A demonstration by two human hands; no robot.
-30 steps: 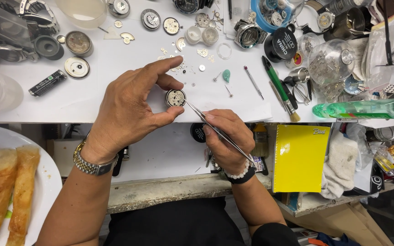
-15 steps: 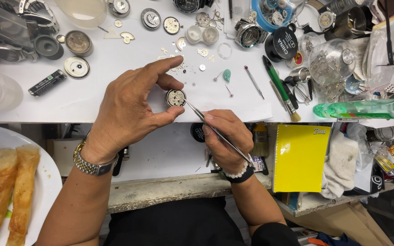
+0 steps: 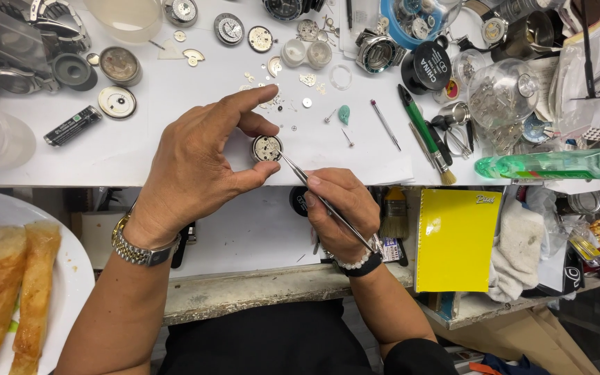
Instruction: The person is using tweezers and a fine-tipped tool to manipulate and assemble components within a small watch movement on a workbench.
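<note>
My left hand pinches a small round watch movement between thumb and middle finger, just above the front edge of the white worktable; the index finger stretches out over it. My right hand grips thin metal tweezers whose tips touch the right side of the movement. A metal watch sits on my left wrist, a bead bracelet on my right.
Several watch cases, dials and tiny parts lie scattered at the back of the table. A green-handled brush, a green bottle lying flat and a yellow notebook are to the right. A white plate with fried pieces sits at lower left.
</note>
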